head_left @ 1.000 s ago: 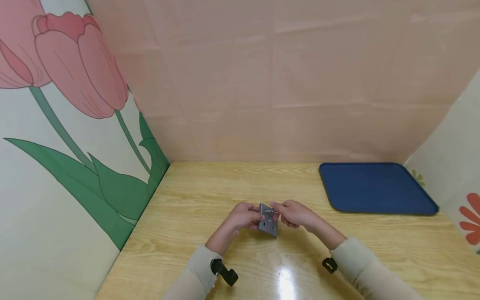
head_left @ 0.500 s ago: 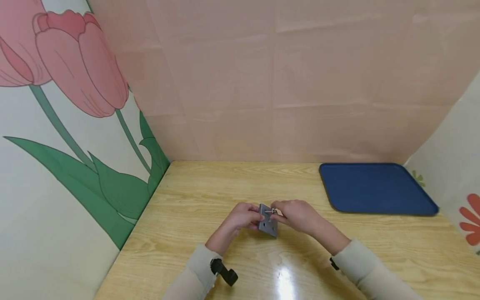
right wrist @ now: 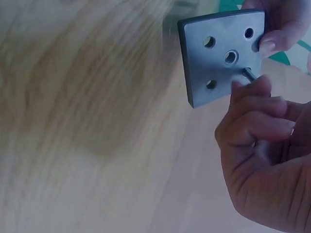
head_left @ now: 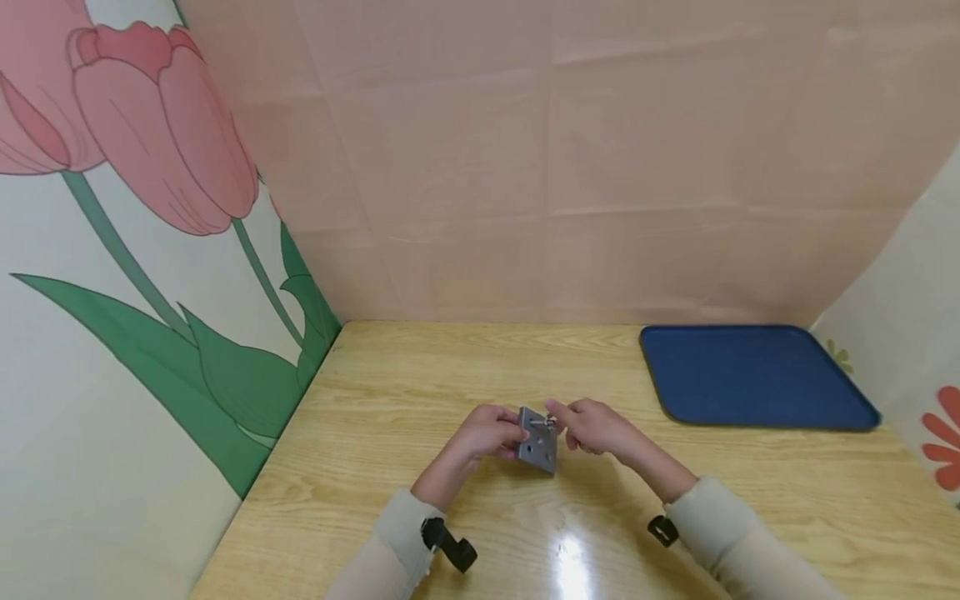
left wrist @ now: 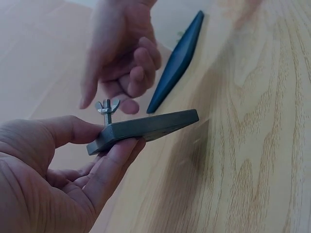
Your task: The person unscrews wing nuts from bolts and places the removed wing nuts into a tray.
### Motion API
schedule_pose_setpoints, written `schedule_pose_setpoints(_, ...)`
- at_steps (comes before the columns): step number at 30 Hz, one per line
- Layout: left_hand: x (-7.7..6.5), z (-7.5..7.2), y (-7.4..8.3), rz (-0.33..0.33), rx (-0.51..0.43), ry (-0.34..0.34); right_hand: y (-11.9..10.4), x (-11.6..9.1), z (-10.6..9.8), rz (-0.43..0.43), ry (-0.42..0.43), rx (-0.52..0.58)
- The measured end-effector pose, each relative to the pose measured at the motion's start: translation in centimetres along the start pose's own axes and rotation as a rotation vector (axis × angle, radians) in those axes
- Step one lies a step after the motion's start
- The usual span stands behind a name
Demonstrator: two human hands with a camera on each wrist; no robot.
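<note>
My left hand (head_left: 487, 431) grips a square grey metal plate (right wrist: 199, 60) by its edge, thumb on the near face and fingers behind. Several round holes pierce the plate, and it is held tilted above the table. From one corner hole a bolt (left wrist: 108, 118) sticks out, carrying a wing nut (left wrist: 115, 105) near its end. My right hand (head_left: 596, 427) is at the wing nut, index finger extended alongside it and the other fingers loosely curled. In the left wrist view those fingertips stand around the wing nut without pinching it.
A blue tray (head_left: 757, 379) lies at the back right of the wooden table (head_left: 420, 358). A pink sheet (head_left: 465, 167) covers the back wall, and a tulip-printed panel (head_left: 165, 133) stands at the left. Black straps sit on both sleeves.
My right hand's fingers closed around the wing nut half a second ago, then came off with the index finger extended. The left hand and plate have stayed in place.
</note>
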State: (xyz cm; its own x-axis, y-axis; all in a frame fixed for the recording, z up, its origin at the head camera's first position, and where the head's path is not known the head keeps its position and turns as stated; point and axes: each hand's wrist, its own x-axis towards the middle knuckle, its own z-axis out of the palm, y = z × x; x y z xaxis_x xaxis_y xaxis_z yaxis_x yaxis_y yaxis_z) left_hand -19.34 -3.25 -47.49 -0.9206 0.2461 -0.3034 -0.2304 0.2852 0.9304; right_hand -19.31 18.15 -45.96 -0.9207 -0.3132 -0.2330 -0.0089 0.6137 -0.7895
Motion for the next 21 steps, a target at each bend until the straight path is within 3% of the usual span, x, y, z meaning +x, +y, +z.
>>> schedule_pose_setpoints(5,-0.08,0.11,-0.02,0.010,-0.009,-0.003,0.53,0.23,-0.05,0.077,-0.139,0.195)
schedule_pose_setpoints(11,-0.13,0.15,-0.04,0.015,-0.012,-0.004,0.52,0.37,0.08,0.078,-0.183,0.228)
schedule_pose_setpoints(13,-0.19,0.13,0.00,0.016,-0.011,-0.004,0.45,0.39,0.15,0.060,-0.154,0.186)
schedule_pose_setpoints(16,-0.22,0.03,0.04,0.008,-0.014,-0.003,0.39,0.38,0.17,-0.039,-0.089,0.013)
schedule_pose_setpoints(21,-0.20,-0.14,0.02,0.008,-0.015,-0.007,0.35,0.11,0.03,-0.307,0.010,-0.320)
